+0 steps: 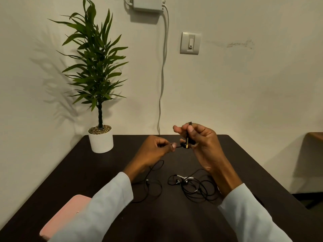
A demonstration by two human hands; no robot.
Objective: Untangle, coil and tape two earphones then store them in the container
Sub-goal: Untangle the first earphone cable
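left grip pinches black earphone cord | right grip holds its plug | container half-hidden by sleeve

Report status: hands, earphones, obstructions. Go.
Left hand pinches black cable; right hand grips the earphone end. Second earphone tangled on table. Nothing blocking.

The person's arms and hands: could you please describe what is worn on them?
Both arms wear long, loose sleeves of pale, light-coloured fabric, the left sleeve and right sleeve ending above the wrists. The left hand and right hand are bare.
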